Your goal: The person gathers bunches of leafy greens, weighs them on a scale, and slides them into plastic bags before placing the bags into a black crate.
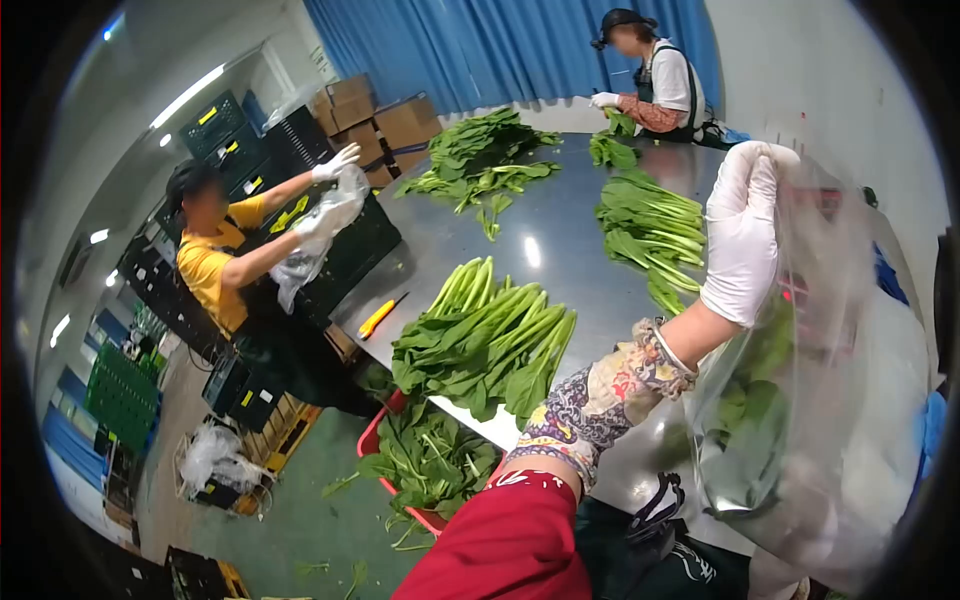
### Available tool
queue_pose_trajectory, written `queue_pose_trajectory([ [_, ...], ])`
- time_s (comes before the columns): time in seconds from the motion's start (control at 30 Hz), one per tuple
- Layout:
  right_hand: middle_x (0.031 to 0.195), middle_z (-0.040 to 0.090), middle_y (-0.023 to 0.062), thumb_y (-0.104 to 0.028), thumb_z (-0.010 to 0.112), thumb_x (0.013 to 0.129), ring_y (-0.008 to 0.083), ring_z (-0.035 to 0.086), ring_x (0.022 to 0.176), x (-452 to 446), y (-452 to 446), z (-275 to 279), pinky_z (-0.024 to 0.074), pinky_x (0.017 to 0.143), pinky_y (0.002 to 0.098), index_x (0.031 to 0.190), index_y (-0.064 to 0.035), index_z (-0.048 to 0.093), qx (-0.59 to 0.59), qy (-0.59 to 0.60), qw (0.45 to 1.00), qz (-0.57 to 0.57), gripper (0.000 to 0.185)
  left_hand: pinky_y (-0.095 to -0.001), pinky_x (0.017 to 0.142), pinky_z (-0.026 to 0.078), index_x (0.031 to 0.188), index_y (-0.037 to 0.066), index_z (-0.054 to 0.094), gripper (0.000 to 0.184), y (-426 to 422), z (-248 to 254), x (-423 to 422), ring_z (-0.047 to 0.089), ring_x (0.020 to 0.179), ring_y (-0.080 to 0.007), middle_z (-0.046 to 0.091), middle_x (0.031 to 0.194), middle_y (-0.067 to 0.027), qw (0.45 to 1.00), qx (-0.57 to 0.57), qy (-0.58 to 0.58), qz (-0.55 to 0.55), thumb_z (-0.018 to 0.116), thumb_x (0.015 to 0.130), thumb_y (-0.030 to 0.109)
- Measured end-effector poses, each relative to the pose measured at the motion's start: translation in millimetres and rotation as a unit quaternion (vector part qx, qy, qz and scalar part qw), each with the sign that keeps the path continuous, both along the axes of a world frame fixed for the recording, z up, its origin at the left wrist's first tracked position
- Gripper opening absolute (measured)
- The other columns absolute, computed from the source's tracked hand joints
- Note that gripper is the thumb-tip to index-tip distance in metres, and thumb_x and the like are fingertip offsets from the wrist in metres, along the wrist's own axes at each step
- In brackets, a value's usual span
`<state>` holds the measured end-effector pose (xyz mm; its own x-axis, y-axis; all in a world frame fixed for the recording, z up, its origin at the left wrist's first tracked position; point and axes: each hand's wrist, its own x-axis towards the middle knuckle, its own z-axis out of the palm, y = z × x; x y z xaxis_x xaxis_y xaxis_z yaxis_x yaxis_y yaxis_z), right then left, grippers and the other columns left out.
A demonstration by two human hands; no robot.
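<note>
My left hand, in a white glove with a patterned sleeve cover below it, is raised on the right side. Its fingers are closed on the upper edge of a clear plastic bag, which hangs down with leafy greens inside. At the bottom edge, under the bag, a pale gloved shape shows that seems to be my right hand; its fingers are hidden. A bunch of leafy greens lies on the metal table left of my arm. Another bunch lies behind my left hand.
A larger pile of greens lies at the table's far side. A yellow-handled knife rests near the left edge. Below is a red basket of greens. One co-worker handles plastic at left; another holds greens at the back.
</note>
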<state>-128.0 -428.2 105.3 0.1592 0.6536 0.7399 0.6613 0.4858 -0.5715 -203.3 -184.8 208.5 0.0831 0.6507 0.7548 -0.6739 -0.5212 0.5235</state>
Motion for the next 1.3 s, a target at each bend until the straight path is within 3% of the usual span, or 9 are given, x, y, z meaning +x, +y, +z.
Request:
queue_pose_trajectory([
  [0.07, 0.102, 0.06, 0.0201, -0.012, 0.046, 0.092, 0.027, 0.058, 0.093, 2.5, 3.6, -3.6, 0.0476, 0.083, 0.0367, 0.09, 0.0066, 0.057, 0.011, 0.085, 0.996, -0.032, 0.022, -0.0201, 0.075, 0.04, 0.095, 0.005, 0.054, 0.018, 2.2, 2.8, -5.2, 0.046, 0.08, -0.0044, 0.053, 0.088, 0.0034, 0.999, -0.019, -0.018, -0.028, 0.042, 0.099, 0.016],
  [0.2, 0.107, 0.06, 0.0156, -0.012, 0.051, 0.09, 0.0254, 0.058, 0.099, 19.0, 17.0, 9.5, 0.0446, 0.087, 0.0325, 0.109, 0.0066, 0.055, 0.003, 0.256, 0.964, -0.075, 0.027, -0.0297, 0.095, 0.038, 0.131, 0.002, 0.039, 0.048, 24.4, -14.8, -26.3, 0.051, 0.103, -0.0158, 0.053, 0.112, -0.0078, 0.997, 0.052, 0.063, -0.001, 0.049, 0.095, 0.033],
  [0.3, 0.093, 0.061, 0.0112, -0.006, 0.045, 0.089, 0.0199, 0.061, 0.084, 22.2, 39.8, 27.0, 0.049, 0.078, 0.0308, 0.092, 0.0035, 0.058, 0.043, 0.29, 0.94, -0.177, 0.017, -0.0344, 0.101, 0.036, 0.139, 0.001, 0.03, 0.07, 35.5, -49.4, -28.4, 0.05, 0.114, -0.0207, 0.051, 0.125, -0.0138, 0.98, -0.008, 0.15, -0.129, 0.045, 0.092, 0.051],
  [0.5, 0.094, 0.059, 0.008, -0.016, 0.05, 0.096, 0.0197, 0.062, 0.086, 43.7, 48.3, 28.5, 0.048, 0.082, 0.031, 0.099, -0.003, 0.05, 0.092, 0.38, 0.919, -0.058, 0.014, -0.0319, 0.082, 0.05, 0.118, -0.005, 0.053, 0.072, 10.0, -72.4, -36.2, 0.061, 0.094, -0.0203, 0.063, 0.102, -0.0139, 0.979, 0.008, 0.198, -0.05, 0.06, 0.081, 0.056],
  [0.57, 0.095, 0.06, 0.0082, -0.009, 0.043, 0.097, 0.0164, 0.063, 0.086, 53.5, 49.4, 24.2, 0.0514, 0.08, 0.0279, 0.1, -0.002, 0.05, 0.111, 0.366, 0.923, -0.041, 0.01, -0.031, 0.076, 0.049, 0.113, -0.002, 0.056, 0.077, -3.8, -66.9, -27.4, 0.063, 0.084, -0.0205, 0.063, 0.094, -0.0111, 0.969, 0.048, 0.23, 0.073, 0.052, 0.08, 0.067],
  [0.7, 0.094, 0.058, 0.0077, -0.015, 0.045, 0.097, 0.0186, 0.062, 0.086, 59.7, 50.4, 20.3, 0.0505, 0.08, 0.0313, 0.105, -0.0032, 0.048, 0.123, 0.387, 0.913, -0.042, 0.014, -0.0305, 0.075, 0.048, 0.129, -0.005, 0.044, 0.093, -20.4, -67.2, -25.2, 0.06, 0.088, -0.0204, 0.062, 0.098, -0.0127, 0.971, 0.135, 0.193, 0.039, 0.064, 0.071, 0.065],
  [0.93, 0.101, 0.06, 0.0101, -0.023, 0.044, 0.098, 0.0198, 0.062, 0.086, 63.1, 48.3, 22.8, 0.0505, 0.078, 0.0318, 0.119, -0.002, 0.046, 0.182, 0.293, 0.934, -0.087, 0.03, -0.0287, 0.075, 0.048, 0.114, -0.004, 0.058, 0.039, -21.5, -67.4, -17.8, 0.061, 0.079, -0.0166, 0.066, 0.086, -0.0093, 0.962, 0.096, 0.214, 0.141, 0.044, 0.098, 0.028],
  [1.1, 0.09, 0.064, 0.01, -0.014, 0.049, 0.095, 0.0184, 0.063, 0.082, 67.0, 46.6, 31.6, 0.0498, 0.072, 0.0277, 0.101, -0.0002, 0.055, 0.223, 0.126, 0.942, -0.215, 0.016, -0.0216, 0.064, 0.044, 0.11, -0.002, 0.061, 0.04, -17.9, -65.4, -12.7, 0.056, 0.069, -0.0097, 0.065, 0.081, -0.0067, 0.968, 0.084, 0.186, 0.146, 0.04, 0.1, 0.03],
  [1.3, 0.08, 0.065, 0.0075, -0.007, 0.044, 0.095, 0.0147, 0.062, 0.074, 72.0, 39.0, 53.6, 0.0491, 0.067, 0.0258, 0.088, -0.0002, 0.058, 0.212, 0.156, 0.919, -0.294, 0.018, -0.0234, 0.07, 0.047, 0.11, -0.003, 0.061, 0.043, -12.8, -60.1, -19.3, 0.062, 0.077, -0.0126, 0.067, 0.089, -0.0091, 0.969, 0.04, 0.202, 0.135, 0.039, 0.1, 0.032],
])
